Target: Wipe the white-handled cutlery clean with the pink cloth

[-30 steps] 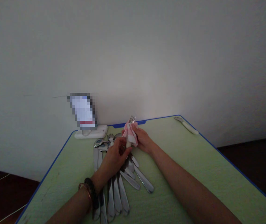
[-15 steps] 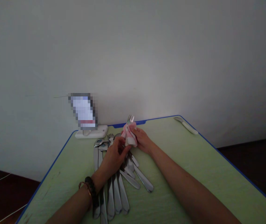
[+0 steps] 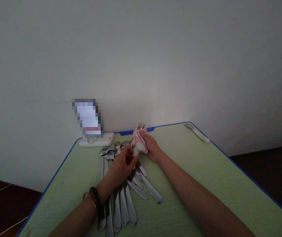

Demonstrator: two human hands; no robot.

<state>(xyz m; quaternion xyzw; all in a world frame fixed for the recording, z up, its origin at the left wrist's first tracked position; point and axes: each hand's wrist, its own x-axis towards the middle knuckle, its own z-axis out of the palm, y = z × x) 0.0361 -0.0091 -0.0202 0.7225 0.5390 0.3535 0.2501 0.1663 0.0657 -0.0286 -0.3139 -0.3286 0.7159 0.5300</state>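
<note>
Basically, the fork (image 3: 140, 126) points away — tines (image 3: 141, 124) foremost, slightly rightward.

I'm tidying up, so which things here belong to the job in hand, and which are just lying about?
Job in hand:
fork, held in the left hand
pink cloth around it, in the right hand
cutlery pile, probably

Probably just lying about:
screen, white base
pale-handled utensil, lying apart

Screen (image 3: 88, 118) by far left corner of desk (image 3: 192, 159) is pixelated; pink cloth (image 3: 139, 141) hides middle of fork (image 3: 140, 126); desk's near edge cut off.
</note>
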